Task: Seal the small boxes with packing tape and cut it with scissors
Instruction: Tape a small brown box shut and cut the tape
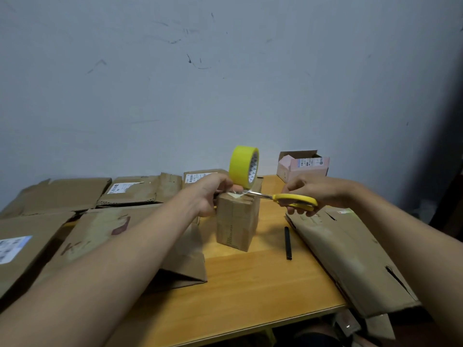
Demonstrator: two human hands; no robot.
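Brown corrugated cardboard, a small box (237, 220), upright near the middle of the wooden table (250, 284), top flaps down, with a short strip of clear tape (236, 195) across the top seam

Left hand (213, 194) curled over the box's upper left edge, fingers pinching the tape end down at the top

Yellow roll of packing tape (243, 167) on edge above the box's far corner, tilted, printed core facing right; tape between roll and box too faint to trace

Right hand (309, 194) gripping the yellow-handled scissors (283, 197), fingers curled through the loops, handles to the right, metal blades pointing left and reaching the tape just beside the left fingertips; blades open or closed, cannot tell

Black slim stick-like object (288, 242) flat on the table, right of the box, well apart from it

Flattened cardboard boxes (82, 216) overlapping across the left half of the table, several with white shipping labels

Another flattened carton (350, 256) along the right edge, under the right forearm, overhanging the table's near corner

Pink open-topped box (304, 166) at the far right corner, against the scuffed grey wall (225, 71)
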